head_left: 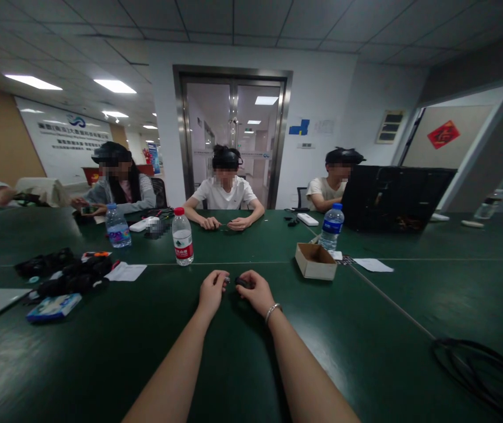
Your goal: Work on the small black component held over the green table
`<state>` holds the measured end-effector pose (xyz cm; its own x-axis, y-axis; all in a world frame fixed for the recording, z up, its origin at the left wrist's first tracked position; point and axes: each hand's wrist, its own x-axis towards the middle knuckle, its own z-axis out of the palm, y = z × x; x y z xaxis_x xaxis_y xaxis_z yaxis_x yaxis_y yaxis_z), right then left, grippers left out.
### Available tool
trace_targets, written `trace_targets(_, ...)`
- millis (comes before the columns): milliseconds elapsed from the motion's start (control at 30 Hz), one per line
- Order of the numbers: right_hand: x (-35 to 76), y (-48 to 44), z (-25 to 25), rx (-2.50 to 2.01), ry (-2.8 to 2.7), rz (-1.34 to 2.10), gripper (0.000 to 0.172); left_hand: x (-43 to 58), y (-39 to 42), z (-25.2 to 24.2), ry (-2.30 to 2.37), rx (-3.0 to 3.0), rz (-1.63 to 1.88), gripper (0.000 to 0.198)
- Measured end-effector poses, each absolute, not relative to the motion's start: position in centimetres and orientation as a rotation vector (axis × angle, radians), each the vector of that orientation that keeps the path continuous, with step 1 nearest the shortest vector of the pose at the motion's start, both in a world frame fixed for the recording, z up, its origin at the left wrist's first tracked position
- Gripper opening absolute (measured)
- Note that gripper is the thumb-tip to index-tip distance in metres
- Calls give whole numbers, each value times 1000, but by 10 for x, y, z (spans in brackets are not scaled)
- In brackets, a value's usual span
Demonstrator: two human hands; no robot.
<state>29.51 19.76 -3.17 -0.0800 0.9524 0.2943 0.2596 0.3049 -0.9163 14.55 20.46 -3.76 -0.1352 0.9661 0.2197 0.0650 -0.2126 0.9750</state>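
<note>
A small black object (242,283) is pinched between the thumb and fingers of the right grip (258,292), at its inner side over the green tabletop (238,358). Just beside it, across a narrow gap, a tiny silvery piece (227,281) is pinched at the fingertips of the left grip (211,292).

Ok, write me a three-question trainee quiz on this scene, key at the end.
1. What does the right hand hold? A: a small dark object; B: a sheet of paper; C: a coiled cable.
2. True or false: in this view, the red-capped bottle stands left of the open box.
3. Fill in: the bottle just behind that box has a ____ cap.

Key: 1. A; 2. true; 3. blue.
</note>
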Motion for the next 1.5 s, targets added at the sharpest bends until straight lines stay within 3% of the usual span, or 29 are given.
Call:
trace_targets(233, 298, 203, -35, -1059, -1481, 1073, 29, 148, 210, -46, 1191, 1344, 1419, 36)
trace_targets(533, 306, 202, -25, -927, -1367, 1260, 28, 149, 207, -44, 1170, 1297, 1396, 37)
trace_targets(833, 308, 206, -31, -907, -1240, 1306, 36, 149, 202, -35, 1141, 1249, 1390, 27)
trace_targets(1500, 310, 210, -37, -874, -1188, 1330, 39, 148, 204, -39, 1086, 1222, 1418, 34)
